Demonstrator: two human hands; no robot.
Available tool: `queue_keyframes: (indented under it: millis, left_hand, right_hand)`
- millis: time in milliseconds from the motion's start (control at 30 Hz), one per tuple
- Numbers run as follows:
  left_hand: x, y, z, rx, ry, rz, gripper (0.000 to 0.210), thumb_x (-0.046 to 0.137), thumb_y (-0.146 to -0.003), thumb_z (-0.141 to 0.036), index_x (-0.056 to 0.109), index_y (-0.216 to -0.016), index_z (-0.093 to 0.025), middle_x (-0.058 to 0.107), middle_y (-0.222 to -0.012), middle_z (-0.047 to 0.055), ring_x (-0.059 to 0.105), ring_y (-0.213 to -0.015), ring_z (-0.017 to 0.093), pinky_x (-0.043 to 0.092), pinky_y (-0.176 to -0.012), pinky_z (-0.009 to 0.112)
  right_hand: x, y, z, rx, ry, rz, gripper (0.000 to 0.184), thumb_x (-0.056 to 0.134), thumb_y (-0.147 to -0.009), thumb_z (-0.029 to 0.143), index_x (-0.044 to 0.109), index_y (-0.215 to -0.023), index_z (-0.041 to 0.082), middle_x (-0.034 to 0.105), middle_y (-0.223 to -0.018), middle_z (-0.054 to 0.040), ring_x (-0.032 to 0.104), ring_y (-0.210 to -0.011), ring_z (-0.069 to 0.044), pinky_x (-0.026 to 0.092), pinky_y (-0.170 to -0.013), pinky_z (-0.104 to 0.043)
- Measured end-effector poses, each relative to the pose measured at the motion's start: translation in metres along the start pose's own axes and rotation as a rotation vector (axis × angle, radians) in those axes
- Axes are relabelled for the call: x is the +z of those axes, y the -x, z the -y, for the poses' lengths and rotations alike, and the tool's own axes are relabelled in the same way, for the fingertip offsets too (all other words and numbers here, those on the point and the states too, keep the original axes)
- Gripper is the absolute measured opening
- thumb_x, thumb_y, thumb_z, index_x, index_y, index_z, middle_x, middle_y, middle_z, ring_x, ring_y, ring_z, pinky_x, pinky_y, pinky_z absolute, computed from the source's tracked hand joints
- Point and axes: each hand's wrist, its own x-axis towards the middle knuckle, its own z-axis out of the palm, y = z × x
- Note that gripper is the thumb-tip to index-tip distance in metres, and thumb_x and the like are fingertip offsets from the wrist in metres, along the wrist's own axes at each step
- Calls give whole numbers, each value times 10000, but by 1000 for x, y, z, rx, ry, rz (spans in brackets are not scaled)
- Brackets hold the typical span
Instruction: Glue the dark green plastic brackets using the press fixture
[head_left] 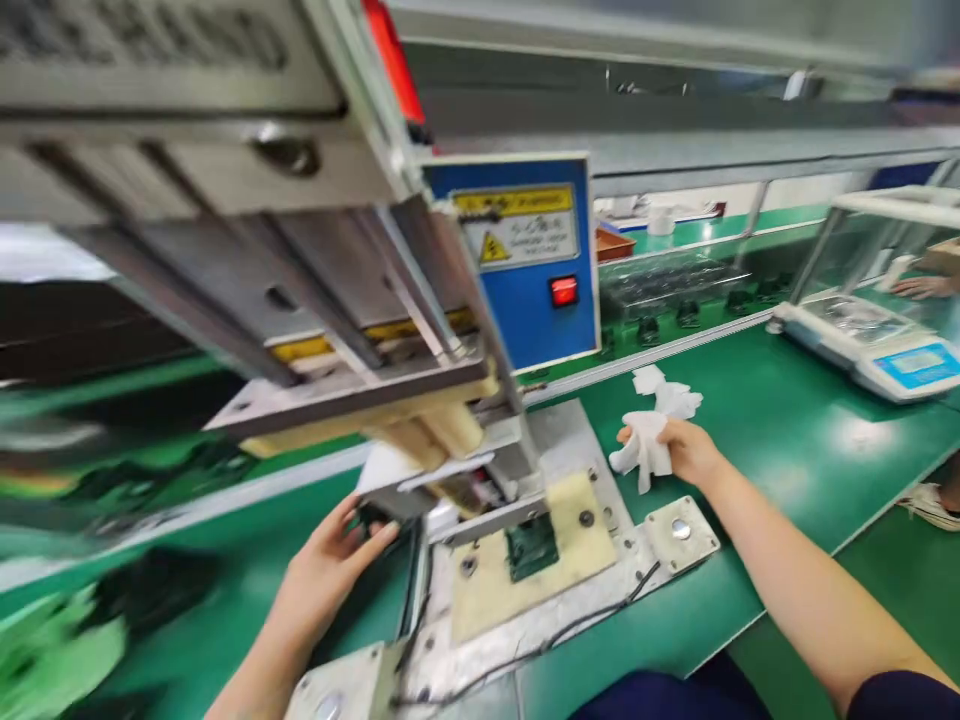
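Note:
My right hand (pixel 690 452) pinches a crumpled white tissue (pixel 646 448) above the green bench, to the right of a press machine. More crumpled white tissue (pixel 671 398) lies just behind it. On the other side of the press, my left hand (pixel 324 572) reaches in by the frame, thumb and fingers curled around something dark that is mostly hidden. Between the hands, a dark green square piece (pixel 532 548) sits in the cream fixture plate (pixel 487 598) on the metal base. The press head (pixel 367 395) hangs above that fixture.
Metal button boxes (pixel 682 532) flank the base, and a black cable (pixel 570 630) crosses its front. A blue control box (pixel 517 260) with a red switch stands behind. A glass-sided scale (pixel 885 335) is at right, near another person's hand (pixel 922 287). Blurred dark and green pieces (pixel 64 645) lie at left.

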Motion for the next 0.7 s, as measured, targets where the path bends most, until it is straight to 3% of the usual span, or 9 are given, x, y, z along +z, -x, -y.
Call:
queue_keyframes:
  millis: [67, 200, 267, 333, 433, 533, 600, 700]
  left_hand:
    - [-6, 0, 15, -28, 25, 24, 700, 912, -387, -579, 690, -981, -284, 711, -897, -28, 672, -832, 209, 589, -869, 405]
    - [-7, -6, 30, 16, 41, 54, 756, 928, -473, -491, 667, -1111, -182, 688, -1000, 51, 665, -894, 194, 541, -944, 369]
    - [-6, -7, 35, 36, 52, 80, 718, 920, -535, -462, 654, -1141, -184, 673, -1042, 54, 652, -881, 168, 526, -954, 345]
    - [-6, -7, 38, 46, 83, 113, 711, 910, -575, -445, 638, -1179, -186, 669, -1070, 61, 642, -866, 158, 521, -957, 343]
    - [-4, -6, 39, 63, 116, 142, 735, 903, -602, -421, 621, -1240, -189, 661, -1135, 81, 635, -905, 162, 497, -1006, 359]
    - [-1, -3, 35, 84, 114, 123, 781, 903, -600, -422, 604, -1284, -194, 639, -1167, 91, 629, -916, 162, 491, -1012, 367]
    - [1, -1, 32, 88, 110, 95, 843, 910, -573, -445, 590, -1311, -195, 634, -1144, 93, 628, -885, 161, 511, -971, 363]
    - [4, 2, 29, 95, 92, 81, 896, 913, -552, -475, 578, -1335, -196, 631, -1091, 89, 623, -849, 157, 521, -923, 337]
  right_hand:
    - [-3, 3, 2, 32, -8, -21, 394, 648, -898, 466, 637, -1113, 136, 649, -1101, -95, 624, -1002, -217, 525, -904, -437]
    - [-6, 8, 5, 43, 35, -112, 323, 729, -776, 364, 673, -989, 129, 684, -1001, -95, 641, -923, -216, 536, -836, -396]
    - [-7, 9, 6, 29, 74, -176, 245, 738, -765, 325, 661, -899, 135, 670, -860, -58, 627, -781, -169, 533, -703, -320]
    - [-7, 10, 7, 16, 111, -240, 220, 724, -805, 332, 611, -799, 143, 582, -681, 9, 538, -595, -104, 450, -534, -228]
    - [-6, 12, 10, -9, 149, -325, 369, 673, -882, 388, 484, -667, 156, 407, -544, 75, 350, -451, -49, 268, -410, -167]
    - [-4, 15, 15, -51, 171, -410, 447, 654, -891, 428, 412, -619, 168, 339, -513, 87, 270, -428, -40, 197, -392, -166]
    - [-4, 16, 19, -76, 189, -455, 484, 687, -831, 445, 377, -574, 176, 306, -487, 87, 247, -419, -41, 185, -393, -178]
    - [-2, 18, 20, -86, 243, -474, 569, 803, -636, 371, 288, -479, 186, 249, -459, 73, 232, -415, -38, 159, -411, -221]
